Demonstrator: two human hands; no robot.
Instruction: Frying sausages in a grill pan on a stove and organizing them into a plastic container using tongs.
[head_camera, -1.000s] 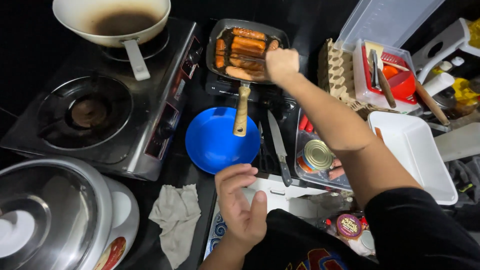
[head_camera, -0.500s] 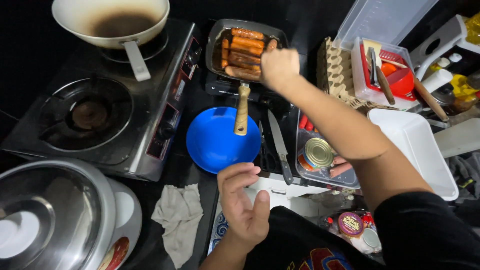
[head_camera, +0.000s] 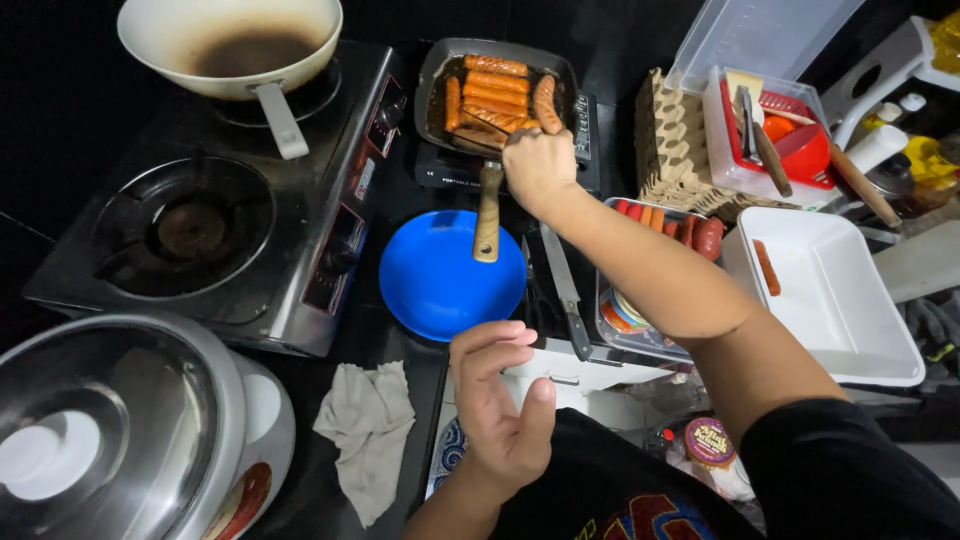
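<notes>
Right hand closed at the near rim of the sausage pan, left hand idle below the blue plate.

I saw my right hand curled shut at the near edge of the square frying pan, just where its wooden handle met the rim; I could not tell what, if anything, the fingers pinched. The browned sausages lay in the pan just beyond the knuckles. The handle ran back over the blue plate, which sat just below the pan. My left hand hung open and empty below that plate, palm turned inward. Right of the pan stood an egg carton and, nearer, a tray of raw sausages under my forearm; a knife lay beside the plate. Left of the pan sat a gas stove with a white wok.
</notes>
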